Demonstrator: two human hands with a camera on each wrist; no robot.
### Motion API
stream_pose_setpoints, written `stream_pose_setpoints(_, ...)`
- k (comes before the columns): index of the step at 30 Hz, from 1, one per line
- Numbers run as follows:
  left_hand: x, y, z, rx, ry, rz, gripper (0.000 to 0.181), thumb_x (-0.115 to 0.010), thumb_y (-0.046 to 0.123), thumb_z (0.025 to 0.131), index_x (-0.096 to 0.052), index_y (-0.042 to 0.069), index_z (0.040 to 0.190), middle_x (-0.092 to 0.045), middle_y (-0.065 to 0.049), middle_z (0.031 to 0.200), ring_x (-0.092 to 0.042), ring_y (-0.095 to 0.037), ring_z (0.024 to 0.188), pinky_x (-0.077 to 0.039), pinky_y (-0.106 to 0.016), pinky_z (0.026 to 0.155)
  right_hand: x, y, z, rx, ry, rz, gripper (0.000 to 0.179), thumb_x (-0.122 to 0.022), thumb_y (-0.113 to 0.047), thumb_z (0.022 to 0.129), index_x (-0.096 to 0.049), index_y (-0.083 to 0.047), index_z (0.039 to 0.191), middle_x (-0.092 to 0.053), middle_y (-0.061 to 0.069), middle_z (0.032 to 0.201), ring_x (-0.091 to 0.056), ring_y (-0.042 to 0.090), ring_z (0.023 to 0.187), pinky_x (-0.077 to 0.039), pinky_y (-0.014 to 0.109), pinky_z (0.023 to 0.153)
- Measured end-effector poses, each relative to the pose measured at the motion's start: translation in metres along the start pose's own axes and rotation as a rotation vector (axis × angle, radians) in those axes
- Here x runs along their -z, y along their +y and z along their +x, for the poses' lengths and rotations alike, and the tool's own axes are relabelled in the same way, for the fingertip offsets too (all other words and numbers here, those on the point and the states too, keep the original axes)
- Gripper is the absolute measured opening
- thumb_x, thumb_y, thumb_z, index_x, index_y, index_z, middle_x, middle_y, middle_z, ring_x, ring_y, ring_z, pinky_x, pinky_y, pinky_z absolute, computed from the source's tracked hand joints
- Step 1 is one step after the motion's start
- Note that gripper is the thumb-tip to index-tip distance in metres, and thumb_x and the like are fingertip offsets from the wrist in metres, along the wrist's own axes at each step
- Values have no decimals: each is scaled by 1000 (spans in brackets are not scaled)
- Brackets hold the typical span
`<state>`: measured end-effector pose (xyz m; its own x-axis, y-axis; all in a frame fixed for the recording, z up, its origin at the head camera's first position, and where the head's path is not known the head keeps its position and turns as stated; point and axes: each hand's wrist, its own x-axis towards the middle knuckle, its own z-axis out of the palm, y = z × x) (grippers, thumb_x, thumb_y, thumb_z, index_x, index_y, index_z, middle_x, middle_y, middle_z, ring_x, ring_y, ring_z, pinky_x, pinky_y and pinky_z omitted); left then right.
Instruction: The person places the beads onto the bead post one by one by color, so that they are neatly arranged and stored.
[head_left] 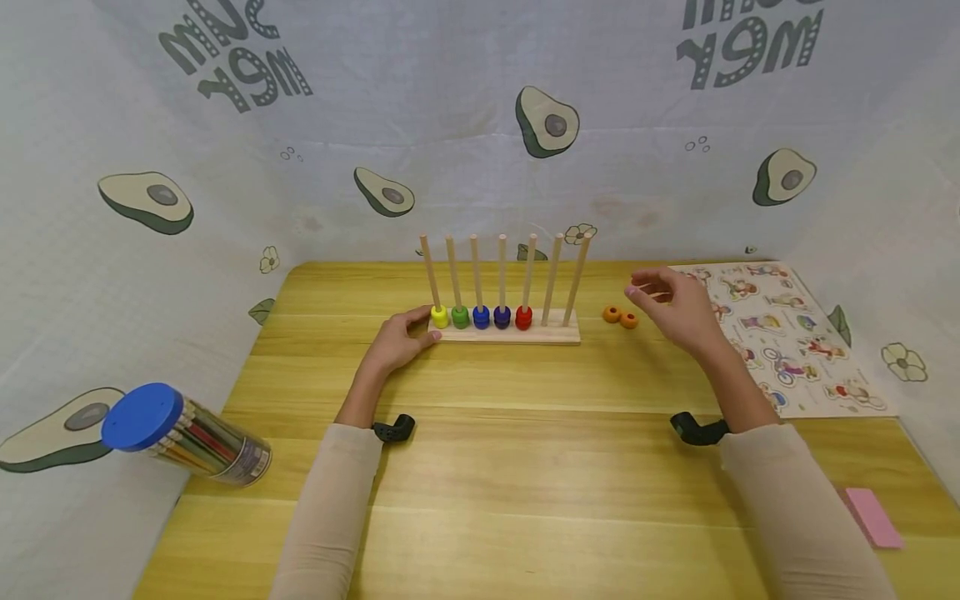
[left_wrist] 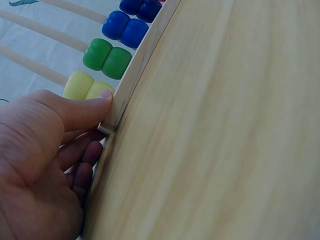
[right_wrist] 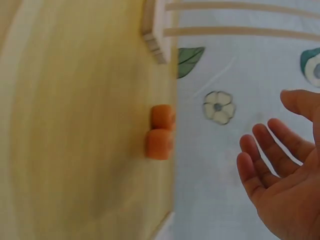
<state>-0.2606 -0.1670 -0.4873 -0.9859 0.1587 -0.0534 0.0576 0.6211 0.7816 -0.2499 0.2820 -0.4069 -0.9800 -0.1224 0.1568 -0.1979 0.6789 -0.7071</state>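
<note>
A wooden peg stand point(head_left: 504, 333) has several upright pegs. Yellow beads point(head_left: 439, 317), green beads point(head_left: 460, 317), blue beads point(head_left: 481, 317), dark blue beads point(head_left: 502, 317) and red beads point(head_left: 523, 317) sit low on separate pegs; the two rightmost pegs are bare. My left hand point(head_left: 397, 340) grips the stand's left end, thumb on the base beside the yellow beads point(left_wrist: 80, 86) and fingers partly hidden behind it. Two orange beads point(head_left: 620, 317) lie side by side on the table, right of the stand. Over and to the right of them hovers my right hand point(head_left: 678, 310), fingers loosely bent and holding nothing.
A sheet of cartoon figure pictures point(head_left: 802, 350) lies at the right, partly behind the right forearm. To the left is a blue-lidded tub of pencils point(head_left: 202, 437). A pink block point(head_left: 873, 517) rests near the right edge. Avocado-print cloth point(head_left: 465, 125) hangs behind the table.
</note>
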Motion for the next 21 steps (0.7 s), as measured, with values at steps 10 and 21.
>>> stream_pose_setpoints(10, -1, 0, 2, 4, 3, 0, 61, -71, 34, 99, -49, 21, 155, -46, -8, 161, -36, -32, 153, -29, -54, 126, -11, 35, -4, -64, -63, -20, 58, -61, -40, 104, -52, -2, 147, -56, 25, 143, -60, 44, 123, -56, 41, 88)
stream_pose_setpoints(21, -1, -3, 3, -6, 4, -1, 61, -70, 33, 100, -49, 20, 156, -46, -8, 161, -37, -32, 153, -28, -53, 126, -22, 49, -4, -110, -97, 8, 63, -64, -35, 103, -46, 1, 151, -49, 30, 148, -56, 49, 127, -49, 65, 103)
